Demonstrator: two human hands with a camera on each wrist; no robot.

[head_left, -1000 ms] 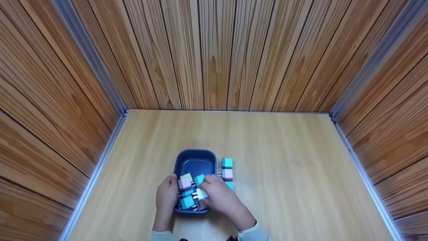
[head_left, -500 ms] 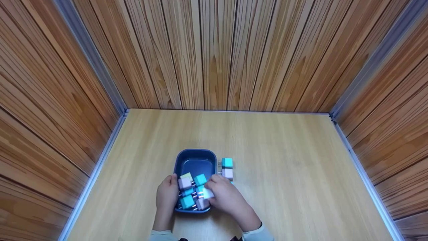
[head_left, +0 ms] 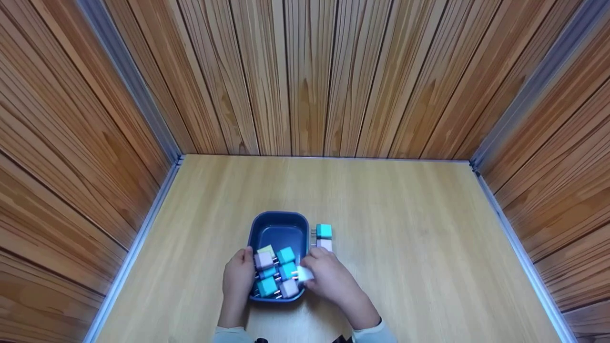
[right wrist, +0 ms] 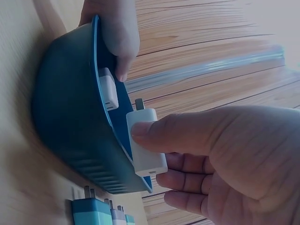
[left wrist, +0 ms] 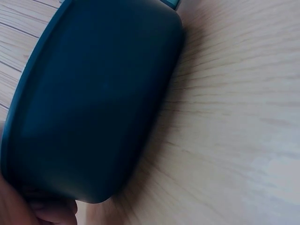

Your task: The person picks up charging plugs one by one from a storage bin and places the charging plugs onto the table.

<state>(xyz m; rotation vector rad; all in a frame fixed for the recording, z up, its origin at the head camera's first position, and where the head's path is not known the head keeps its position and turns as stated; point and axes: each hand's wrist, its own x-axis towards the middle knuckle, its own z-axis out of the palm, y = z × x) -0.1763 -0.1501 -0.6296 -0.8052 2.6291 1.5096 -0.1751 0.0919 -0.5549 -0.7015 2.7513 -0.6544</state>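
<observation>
A dark blue plastic bin [head_left: 278, 215] stands on the table with several plug chargers in its near half: teal ones [head_left: 267, 287], lavender ones [head_left: 263, 260] and a yellow one [head_left: 266, 249]. My left hand [head_left: 238, 276] grips the bin's left side, thumb over the rim; its curled fingers [left wrist: 54, 213] show against the outer wall in the left wrist view. Between thumb and fingers my right hand [head_left: 332, 278] pinches a white charger [right wrist: 146, 140] by the bin's right rim, its prongs pointing toward the bin.
Right of the bin a teal charger [head_left: 324, 231] and a lavender charger [head_left: 324, 245] lie in a row on the table, prongs toward the bin. A further teal one [right wrist: 130, 219] shows in the right wrist view. Wood-plank walls [head_left: 305, 85] enclose the table.
My right hand has drawn the white charger rightward, from above the other chargers to the bin's right rim. The left hand and the bin stay in place.
</observation>
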